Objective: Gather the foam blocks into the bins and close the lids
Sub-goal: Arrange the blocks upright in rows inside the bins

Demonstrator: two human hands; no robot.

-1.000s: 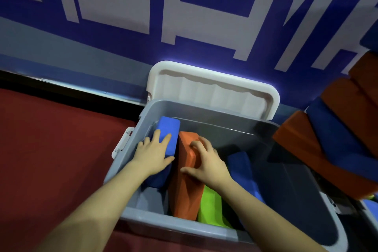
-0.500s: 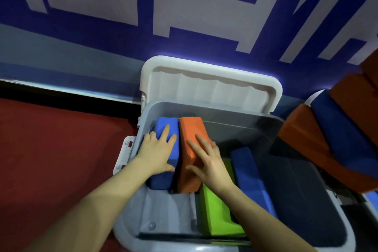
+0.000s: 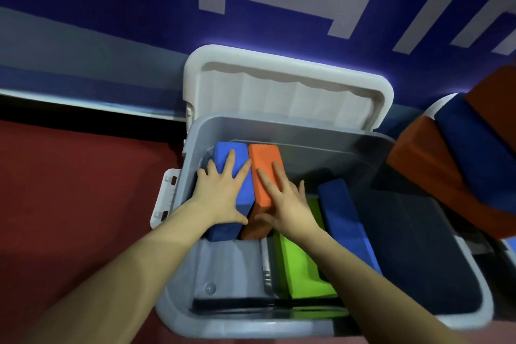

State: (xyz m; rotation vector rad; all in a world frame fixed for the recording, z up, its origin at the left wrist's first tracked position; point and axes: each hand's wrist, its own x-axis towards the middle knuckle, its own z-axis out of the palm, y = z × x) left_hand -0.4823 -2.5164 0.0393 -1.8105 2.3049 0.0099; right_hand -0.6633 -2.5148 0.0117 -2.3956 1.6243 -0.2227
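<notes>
A grey bin [image 3: 293, 324] stands open on the floor, its white lid [image 3: 287, 86] tilted back against the wall. Inside at the far left, a blue foam block [image 3: 229, 153] and an orange foam block [image 3: 264, 160] lie side by side. My left hand [image 3: 220, 195] presses flat on the blue block with fingers spread. My right hand [image 3: 284, 201] lies flat on the orange block. A green block [image 3: 298, 268] and a darker blue block [image 3: 340, 220] lie to the right of them, under my right forearm.
A stack of orange and dark blue foam blocks [image 3: 460, 165] leans at the right, over a second bin's white rim [image 3: 444, 100]. A white latch [image 3: 164, 198] sticks out from the bin's left side. Red floor [image 3: 69, 190] stretches to the left; a blue and white wall stands behind.
The two blocks have gone from standing tilted to lying lower and flatter in the bin. Both hands moved forward and spread flat on top. The view has come closer over the bin.
</notes>
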